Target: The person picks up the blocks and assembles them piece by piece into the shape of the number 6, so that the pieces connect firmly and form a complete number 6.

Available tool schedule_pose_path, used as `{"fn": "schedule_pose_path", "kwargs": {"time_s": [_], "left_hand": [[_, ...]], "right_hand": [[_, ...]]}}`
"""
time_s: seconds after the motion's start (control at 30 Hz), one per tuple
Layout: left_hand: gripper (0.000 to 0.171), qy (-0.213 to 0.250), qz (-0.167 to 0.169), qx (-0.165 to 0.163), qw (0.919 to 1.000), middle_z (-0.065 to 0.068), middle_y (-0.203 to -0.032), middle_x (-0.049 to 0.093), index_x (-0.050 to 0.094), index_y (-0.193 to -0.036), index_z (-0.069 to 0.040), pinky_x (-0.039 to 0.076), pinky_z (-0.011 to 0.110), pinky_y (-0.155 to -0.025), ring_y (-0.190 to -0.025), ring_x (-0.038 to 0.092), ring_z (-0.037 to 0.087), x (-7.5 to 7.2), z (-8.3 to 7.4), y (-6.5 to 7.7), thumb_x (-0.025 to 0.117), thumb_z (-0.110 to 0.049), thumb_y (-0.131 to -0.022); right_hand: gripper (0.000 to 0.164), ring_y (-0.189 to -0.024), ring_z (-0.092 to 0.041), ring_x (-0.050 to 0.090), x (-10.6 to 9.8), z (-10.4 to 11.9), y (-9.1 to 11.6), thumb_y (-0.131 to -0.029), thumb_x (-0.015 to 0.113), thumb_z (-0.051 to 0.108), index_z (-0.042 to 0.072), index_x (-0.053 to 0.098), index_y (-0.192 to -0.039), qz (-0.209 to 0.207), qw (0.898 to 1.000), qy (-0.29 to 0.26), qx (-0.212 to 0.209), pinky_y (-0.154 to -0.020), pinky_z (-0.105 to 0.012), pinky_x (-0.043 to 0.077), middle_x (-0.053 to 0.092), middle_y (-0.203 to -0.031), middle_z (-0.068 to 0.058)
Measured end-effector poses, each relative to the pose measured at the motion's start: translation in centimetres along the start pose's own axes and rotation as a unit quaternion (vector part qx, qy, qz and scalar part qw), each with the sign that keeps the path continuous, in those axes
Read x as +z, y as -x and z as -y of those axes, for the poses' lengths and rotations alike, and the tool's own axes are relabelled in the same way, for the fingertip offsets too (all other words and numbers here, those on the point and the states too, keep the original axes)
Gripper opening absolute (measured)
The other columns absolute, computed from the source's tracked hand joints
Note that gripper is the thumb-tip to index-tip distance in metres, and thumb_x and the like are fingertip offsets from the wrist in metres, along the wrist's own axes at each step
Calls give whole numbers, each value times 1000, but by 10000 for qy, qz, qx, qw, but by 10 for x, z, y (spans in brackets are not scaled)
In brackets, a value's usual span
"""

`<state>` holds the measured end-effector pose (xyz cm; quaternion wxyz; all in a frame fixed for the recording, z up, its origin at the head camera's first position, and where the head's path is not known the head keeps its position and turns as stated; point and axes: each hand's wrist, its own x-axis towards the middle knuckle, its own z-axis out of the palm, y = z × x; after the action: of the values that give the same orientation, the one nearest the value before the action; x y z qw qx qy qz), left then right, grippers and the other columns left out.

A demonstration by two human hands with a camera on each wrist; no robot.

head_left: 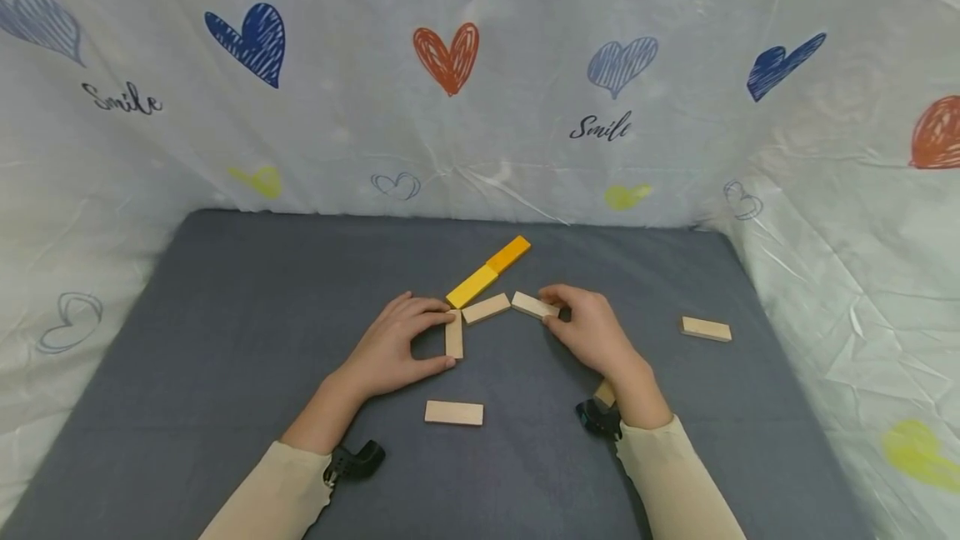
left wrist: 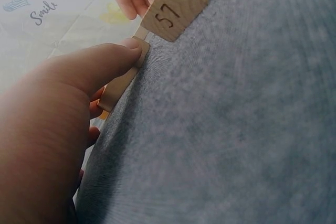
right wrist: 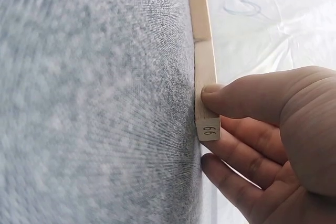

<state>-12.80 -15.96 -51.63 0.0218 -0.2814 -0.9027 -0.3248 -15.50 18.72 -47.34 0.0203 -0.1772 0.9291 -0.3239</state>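
Note:
My left hand (head_left: 393,346) holds a plain wooden block (head_left: 454,338) lengthwise, its thumb at the near end and fingers at the far end. My right hand (head_left: 594,330) pinches the right end of another plain wooden block (head_left: 529,304); the right wrist view shows a number on that block's end face (right wrist: 208,129). Between these two lies a slanted wooden block (head_left: 487,308), its ends close against both. From the far end of the left-hand block, a yellow block (head_left: 472,286) and an orange block (head_left: 508,254) run end to end, up and right.
A loose wooden block (head_left: 453,412) lies nearer me, between the forearms. Another (head_left: 706,329) is far right, and one block (head_left: 603,392) is partly hidden under the right wrist. Behind the grey cloth-covered table (head_left: 225,315) hangs a white curtain (head_left: 510,140) with printed hearts.

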Motion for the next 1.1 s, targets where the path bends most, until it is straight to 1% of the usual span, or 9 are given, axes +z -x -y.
{"fn": "schedule_pose_path", "kwargs": {"time_s": [0.2,0.4,0.57,0.77,0.87,1.1], "left_hand": [[67,-20,-8,12,10000,-1,-151,62,70,-149,-18,17,48,-137,-146,53,24,0,1,0,90,-48,-92],[67,2,-56,62,10000,0,-151,62,70,-148,-18,17,51,-137,-146,53,26,-2,-1,1,90,-47,-91],[67,-19,-43,65,10000,-1,-151,62,71,-148,-18,18,50,-137,-145,54,25,0,0,0,90,-47,-91],[68,-28,-57,71,10000,0,-151,62,70,-148,-17,17,51,-137,-145,54,26,-1,-2,0,91,-47,-91],[67,-48,-13,33,10000,0,-150,62,70,-148,-17,17,50,-137,-145,54,26,-1,-2,0,90,-47,-91],[67,-53,-34,39,10000,0,-151,62,70,-148,-17,17,50,-137,-145,54,26,-1,-2,1,90,-47,-91]], "right_hand": [[40,-111,-28,73,1,0,0,-99,81,6,5,74,-139,37,10000,3,-22,-92,-50,64,76,-130,-9],[40,-114,-29,72,2,0,-1,-100,80,6,6,73,-139,66,10000,-10,-38,-95,-52,63,75,-131,-9],[41,-116,-31,71,2,-2,-1,-100,79,6,5,72,-141,69,10000,9,-8,-97,-54,62,74,-134,-10],[51,-120,-32,69,1,-3,1,-100,81,11,4,66,-148,165,9998,-74,-38,-100,-55,60,70,-140,-12],[56,-122,-32,68,-1,-4,3,-99,82,14,4,63,-151,224,9997,-123,-31,-101,-56,59,68,-143,-12],[58,-125,-34,66,-3,-4,3,-101,80,18,4,60,-154,255,9995,-167,-86,-104,-57,58,66,-146,-14]]}}
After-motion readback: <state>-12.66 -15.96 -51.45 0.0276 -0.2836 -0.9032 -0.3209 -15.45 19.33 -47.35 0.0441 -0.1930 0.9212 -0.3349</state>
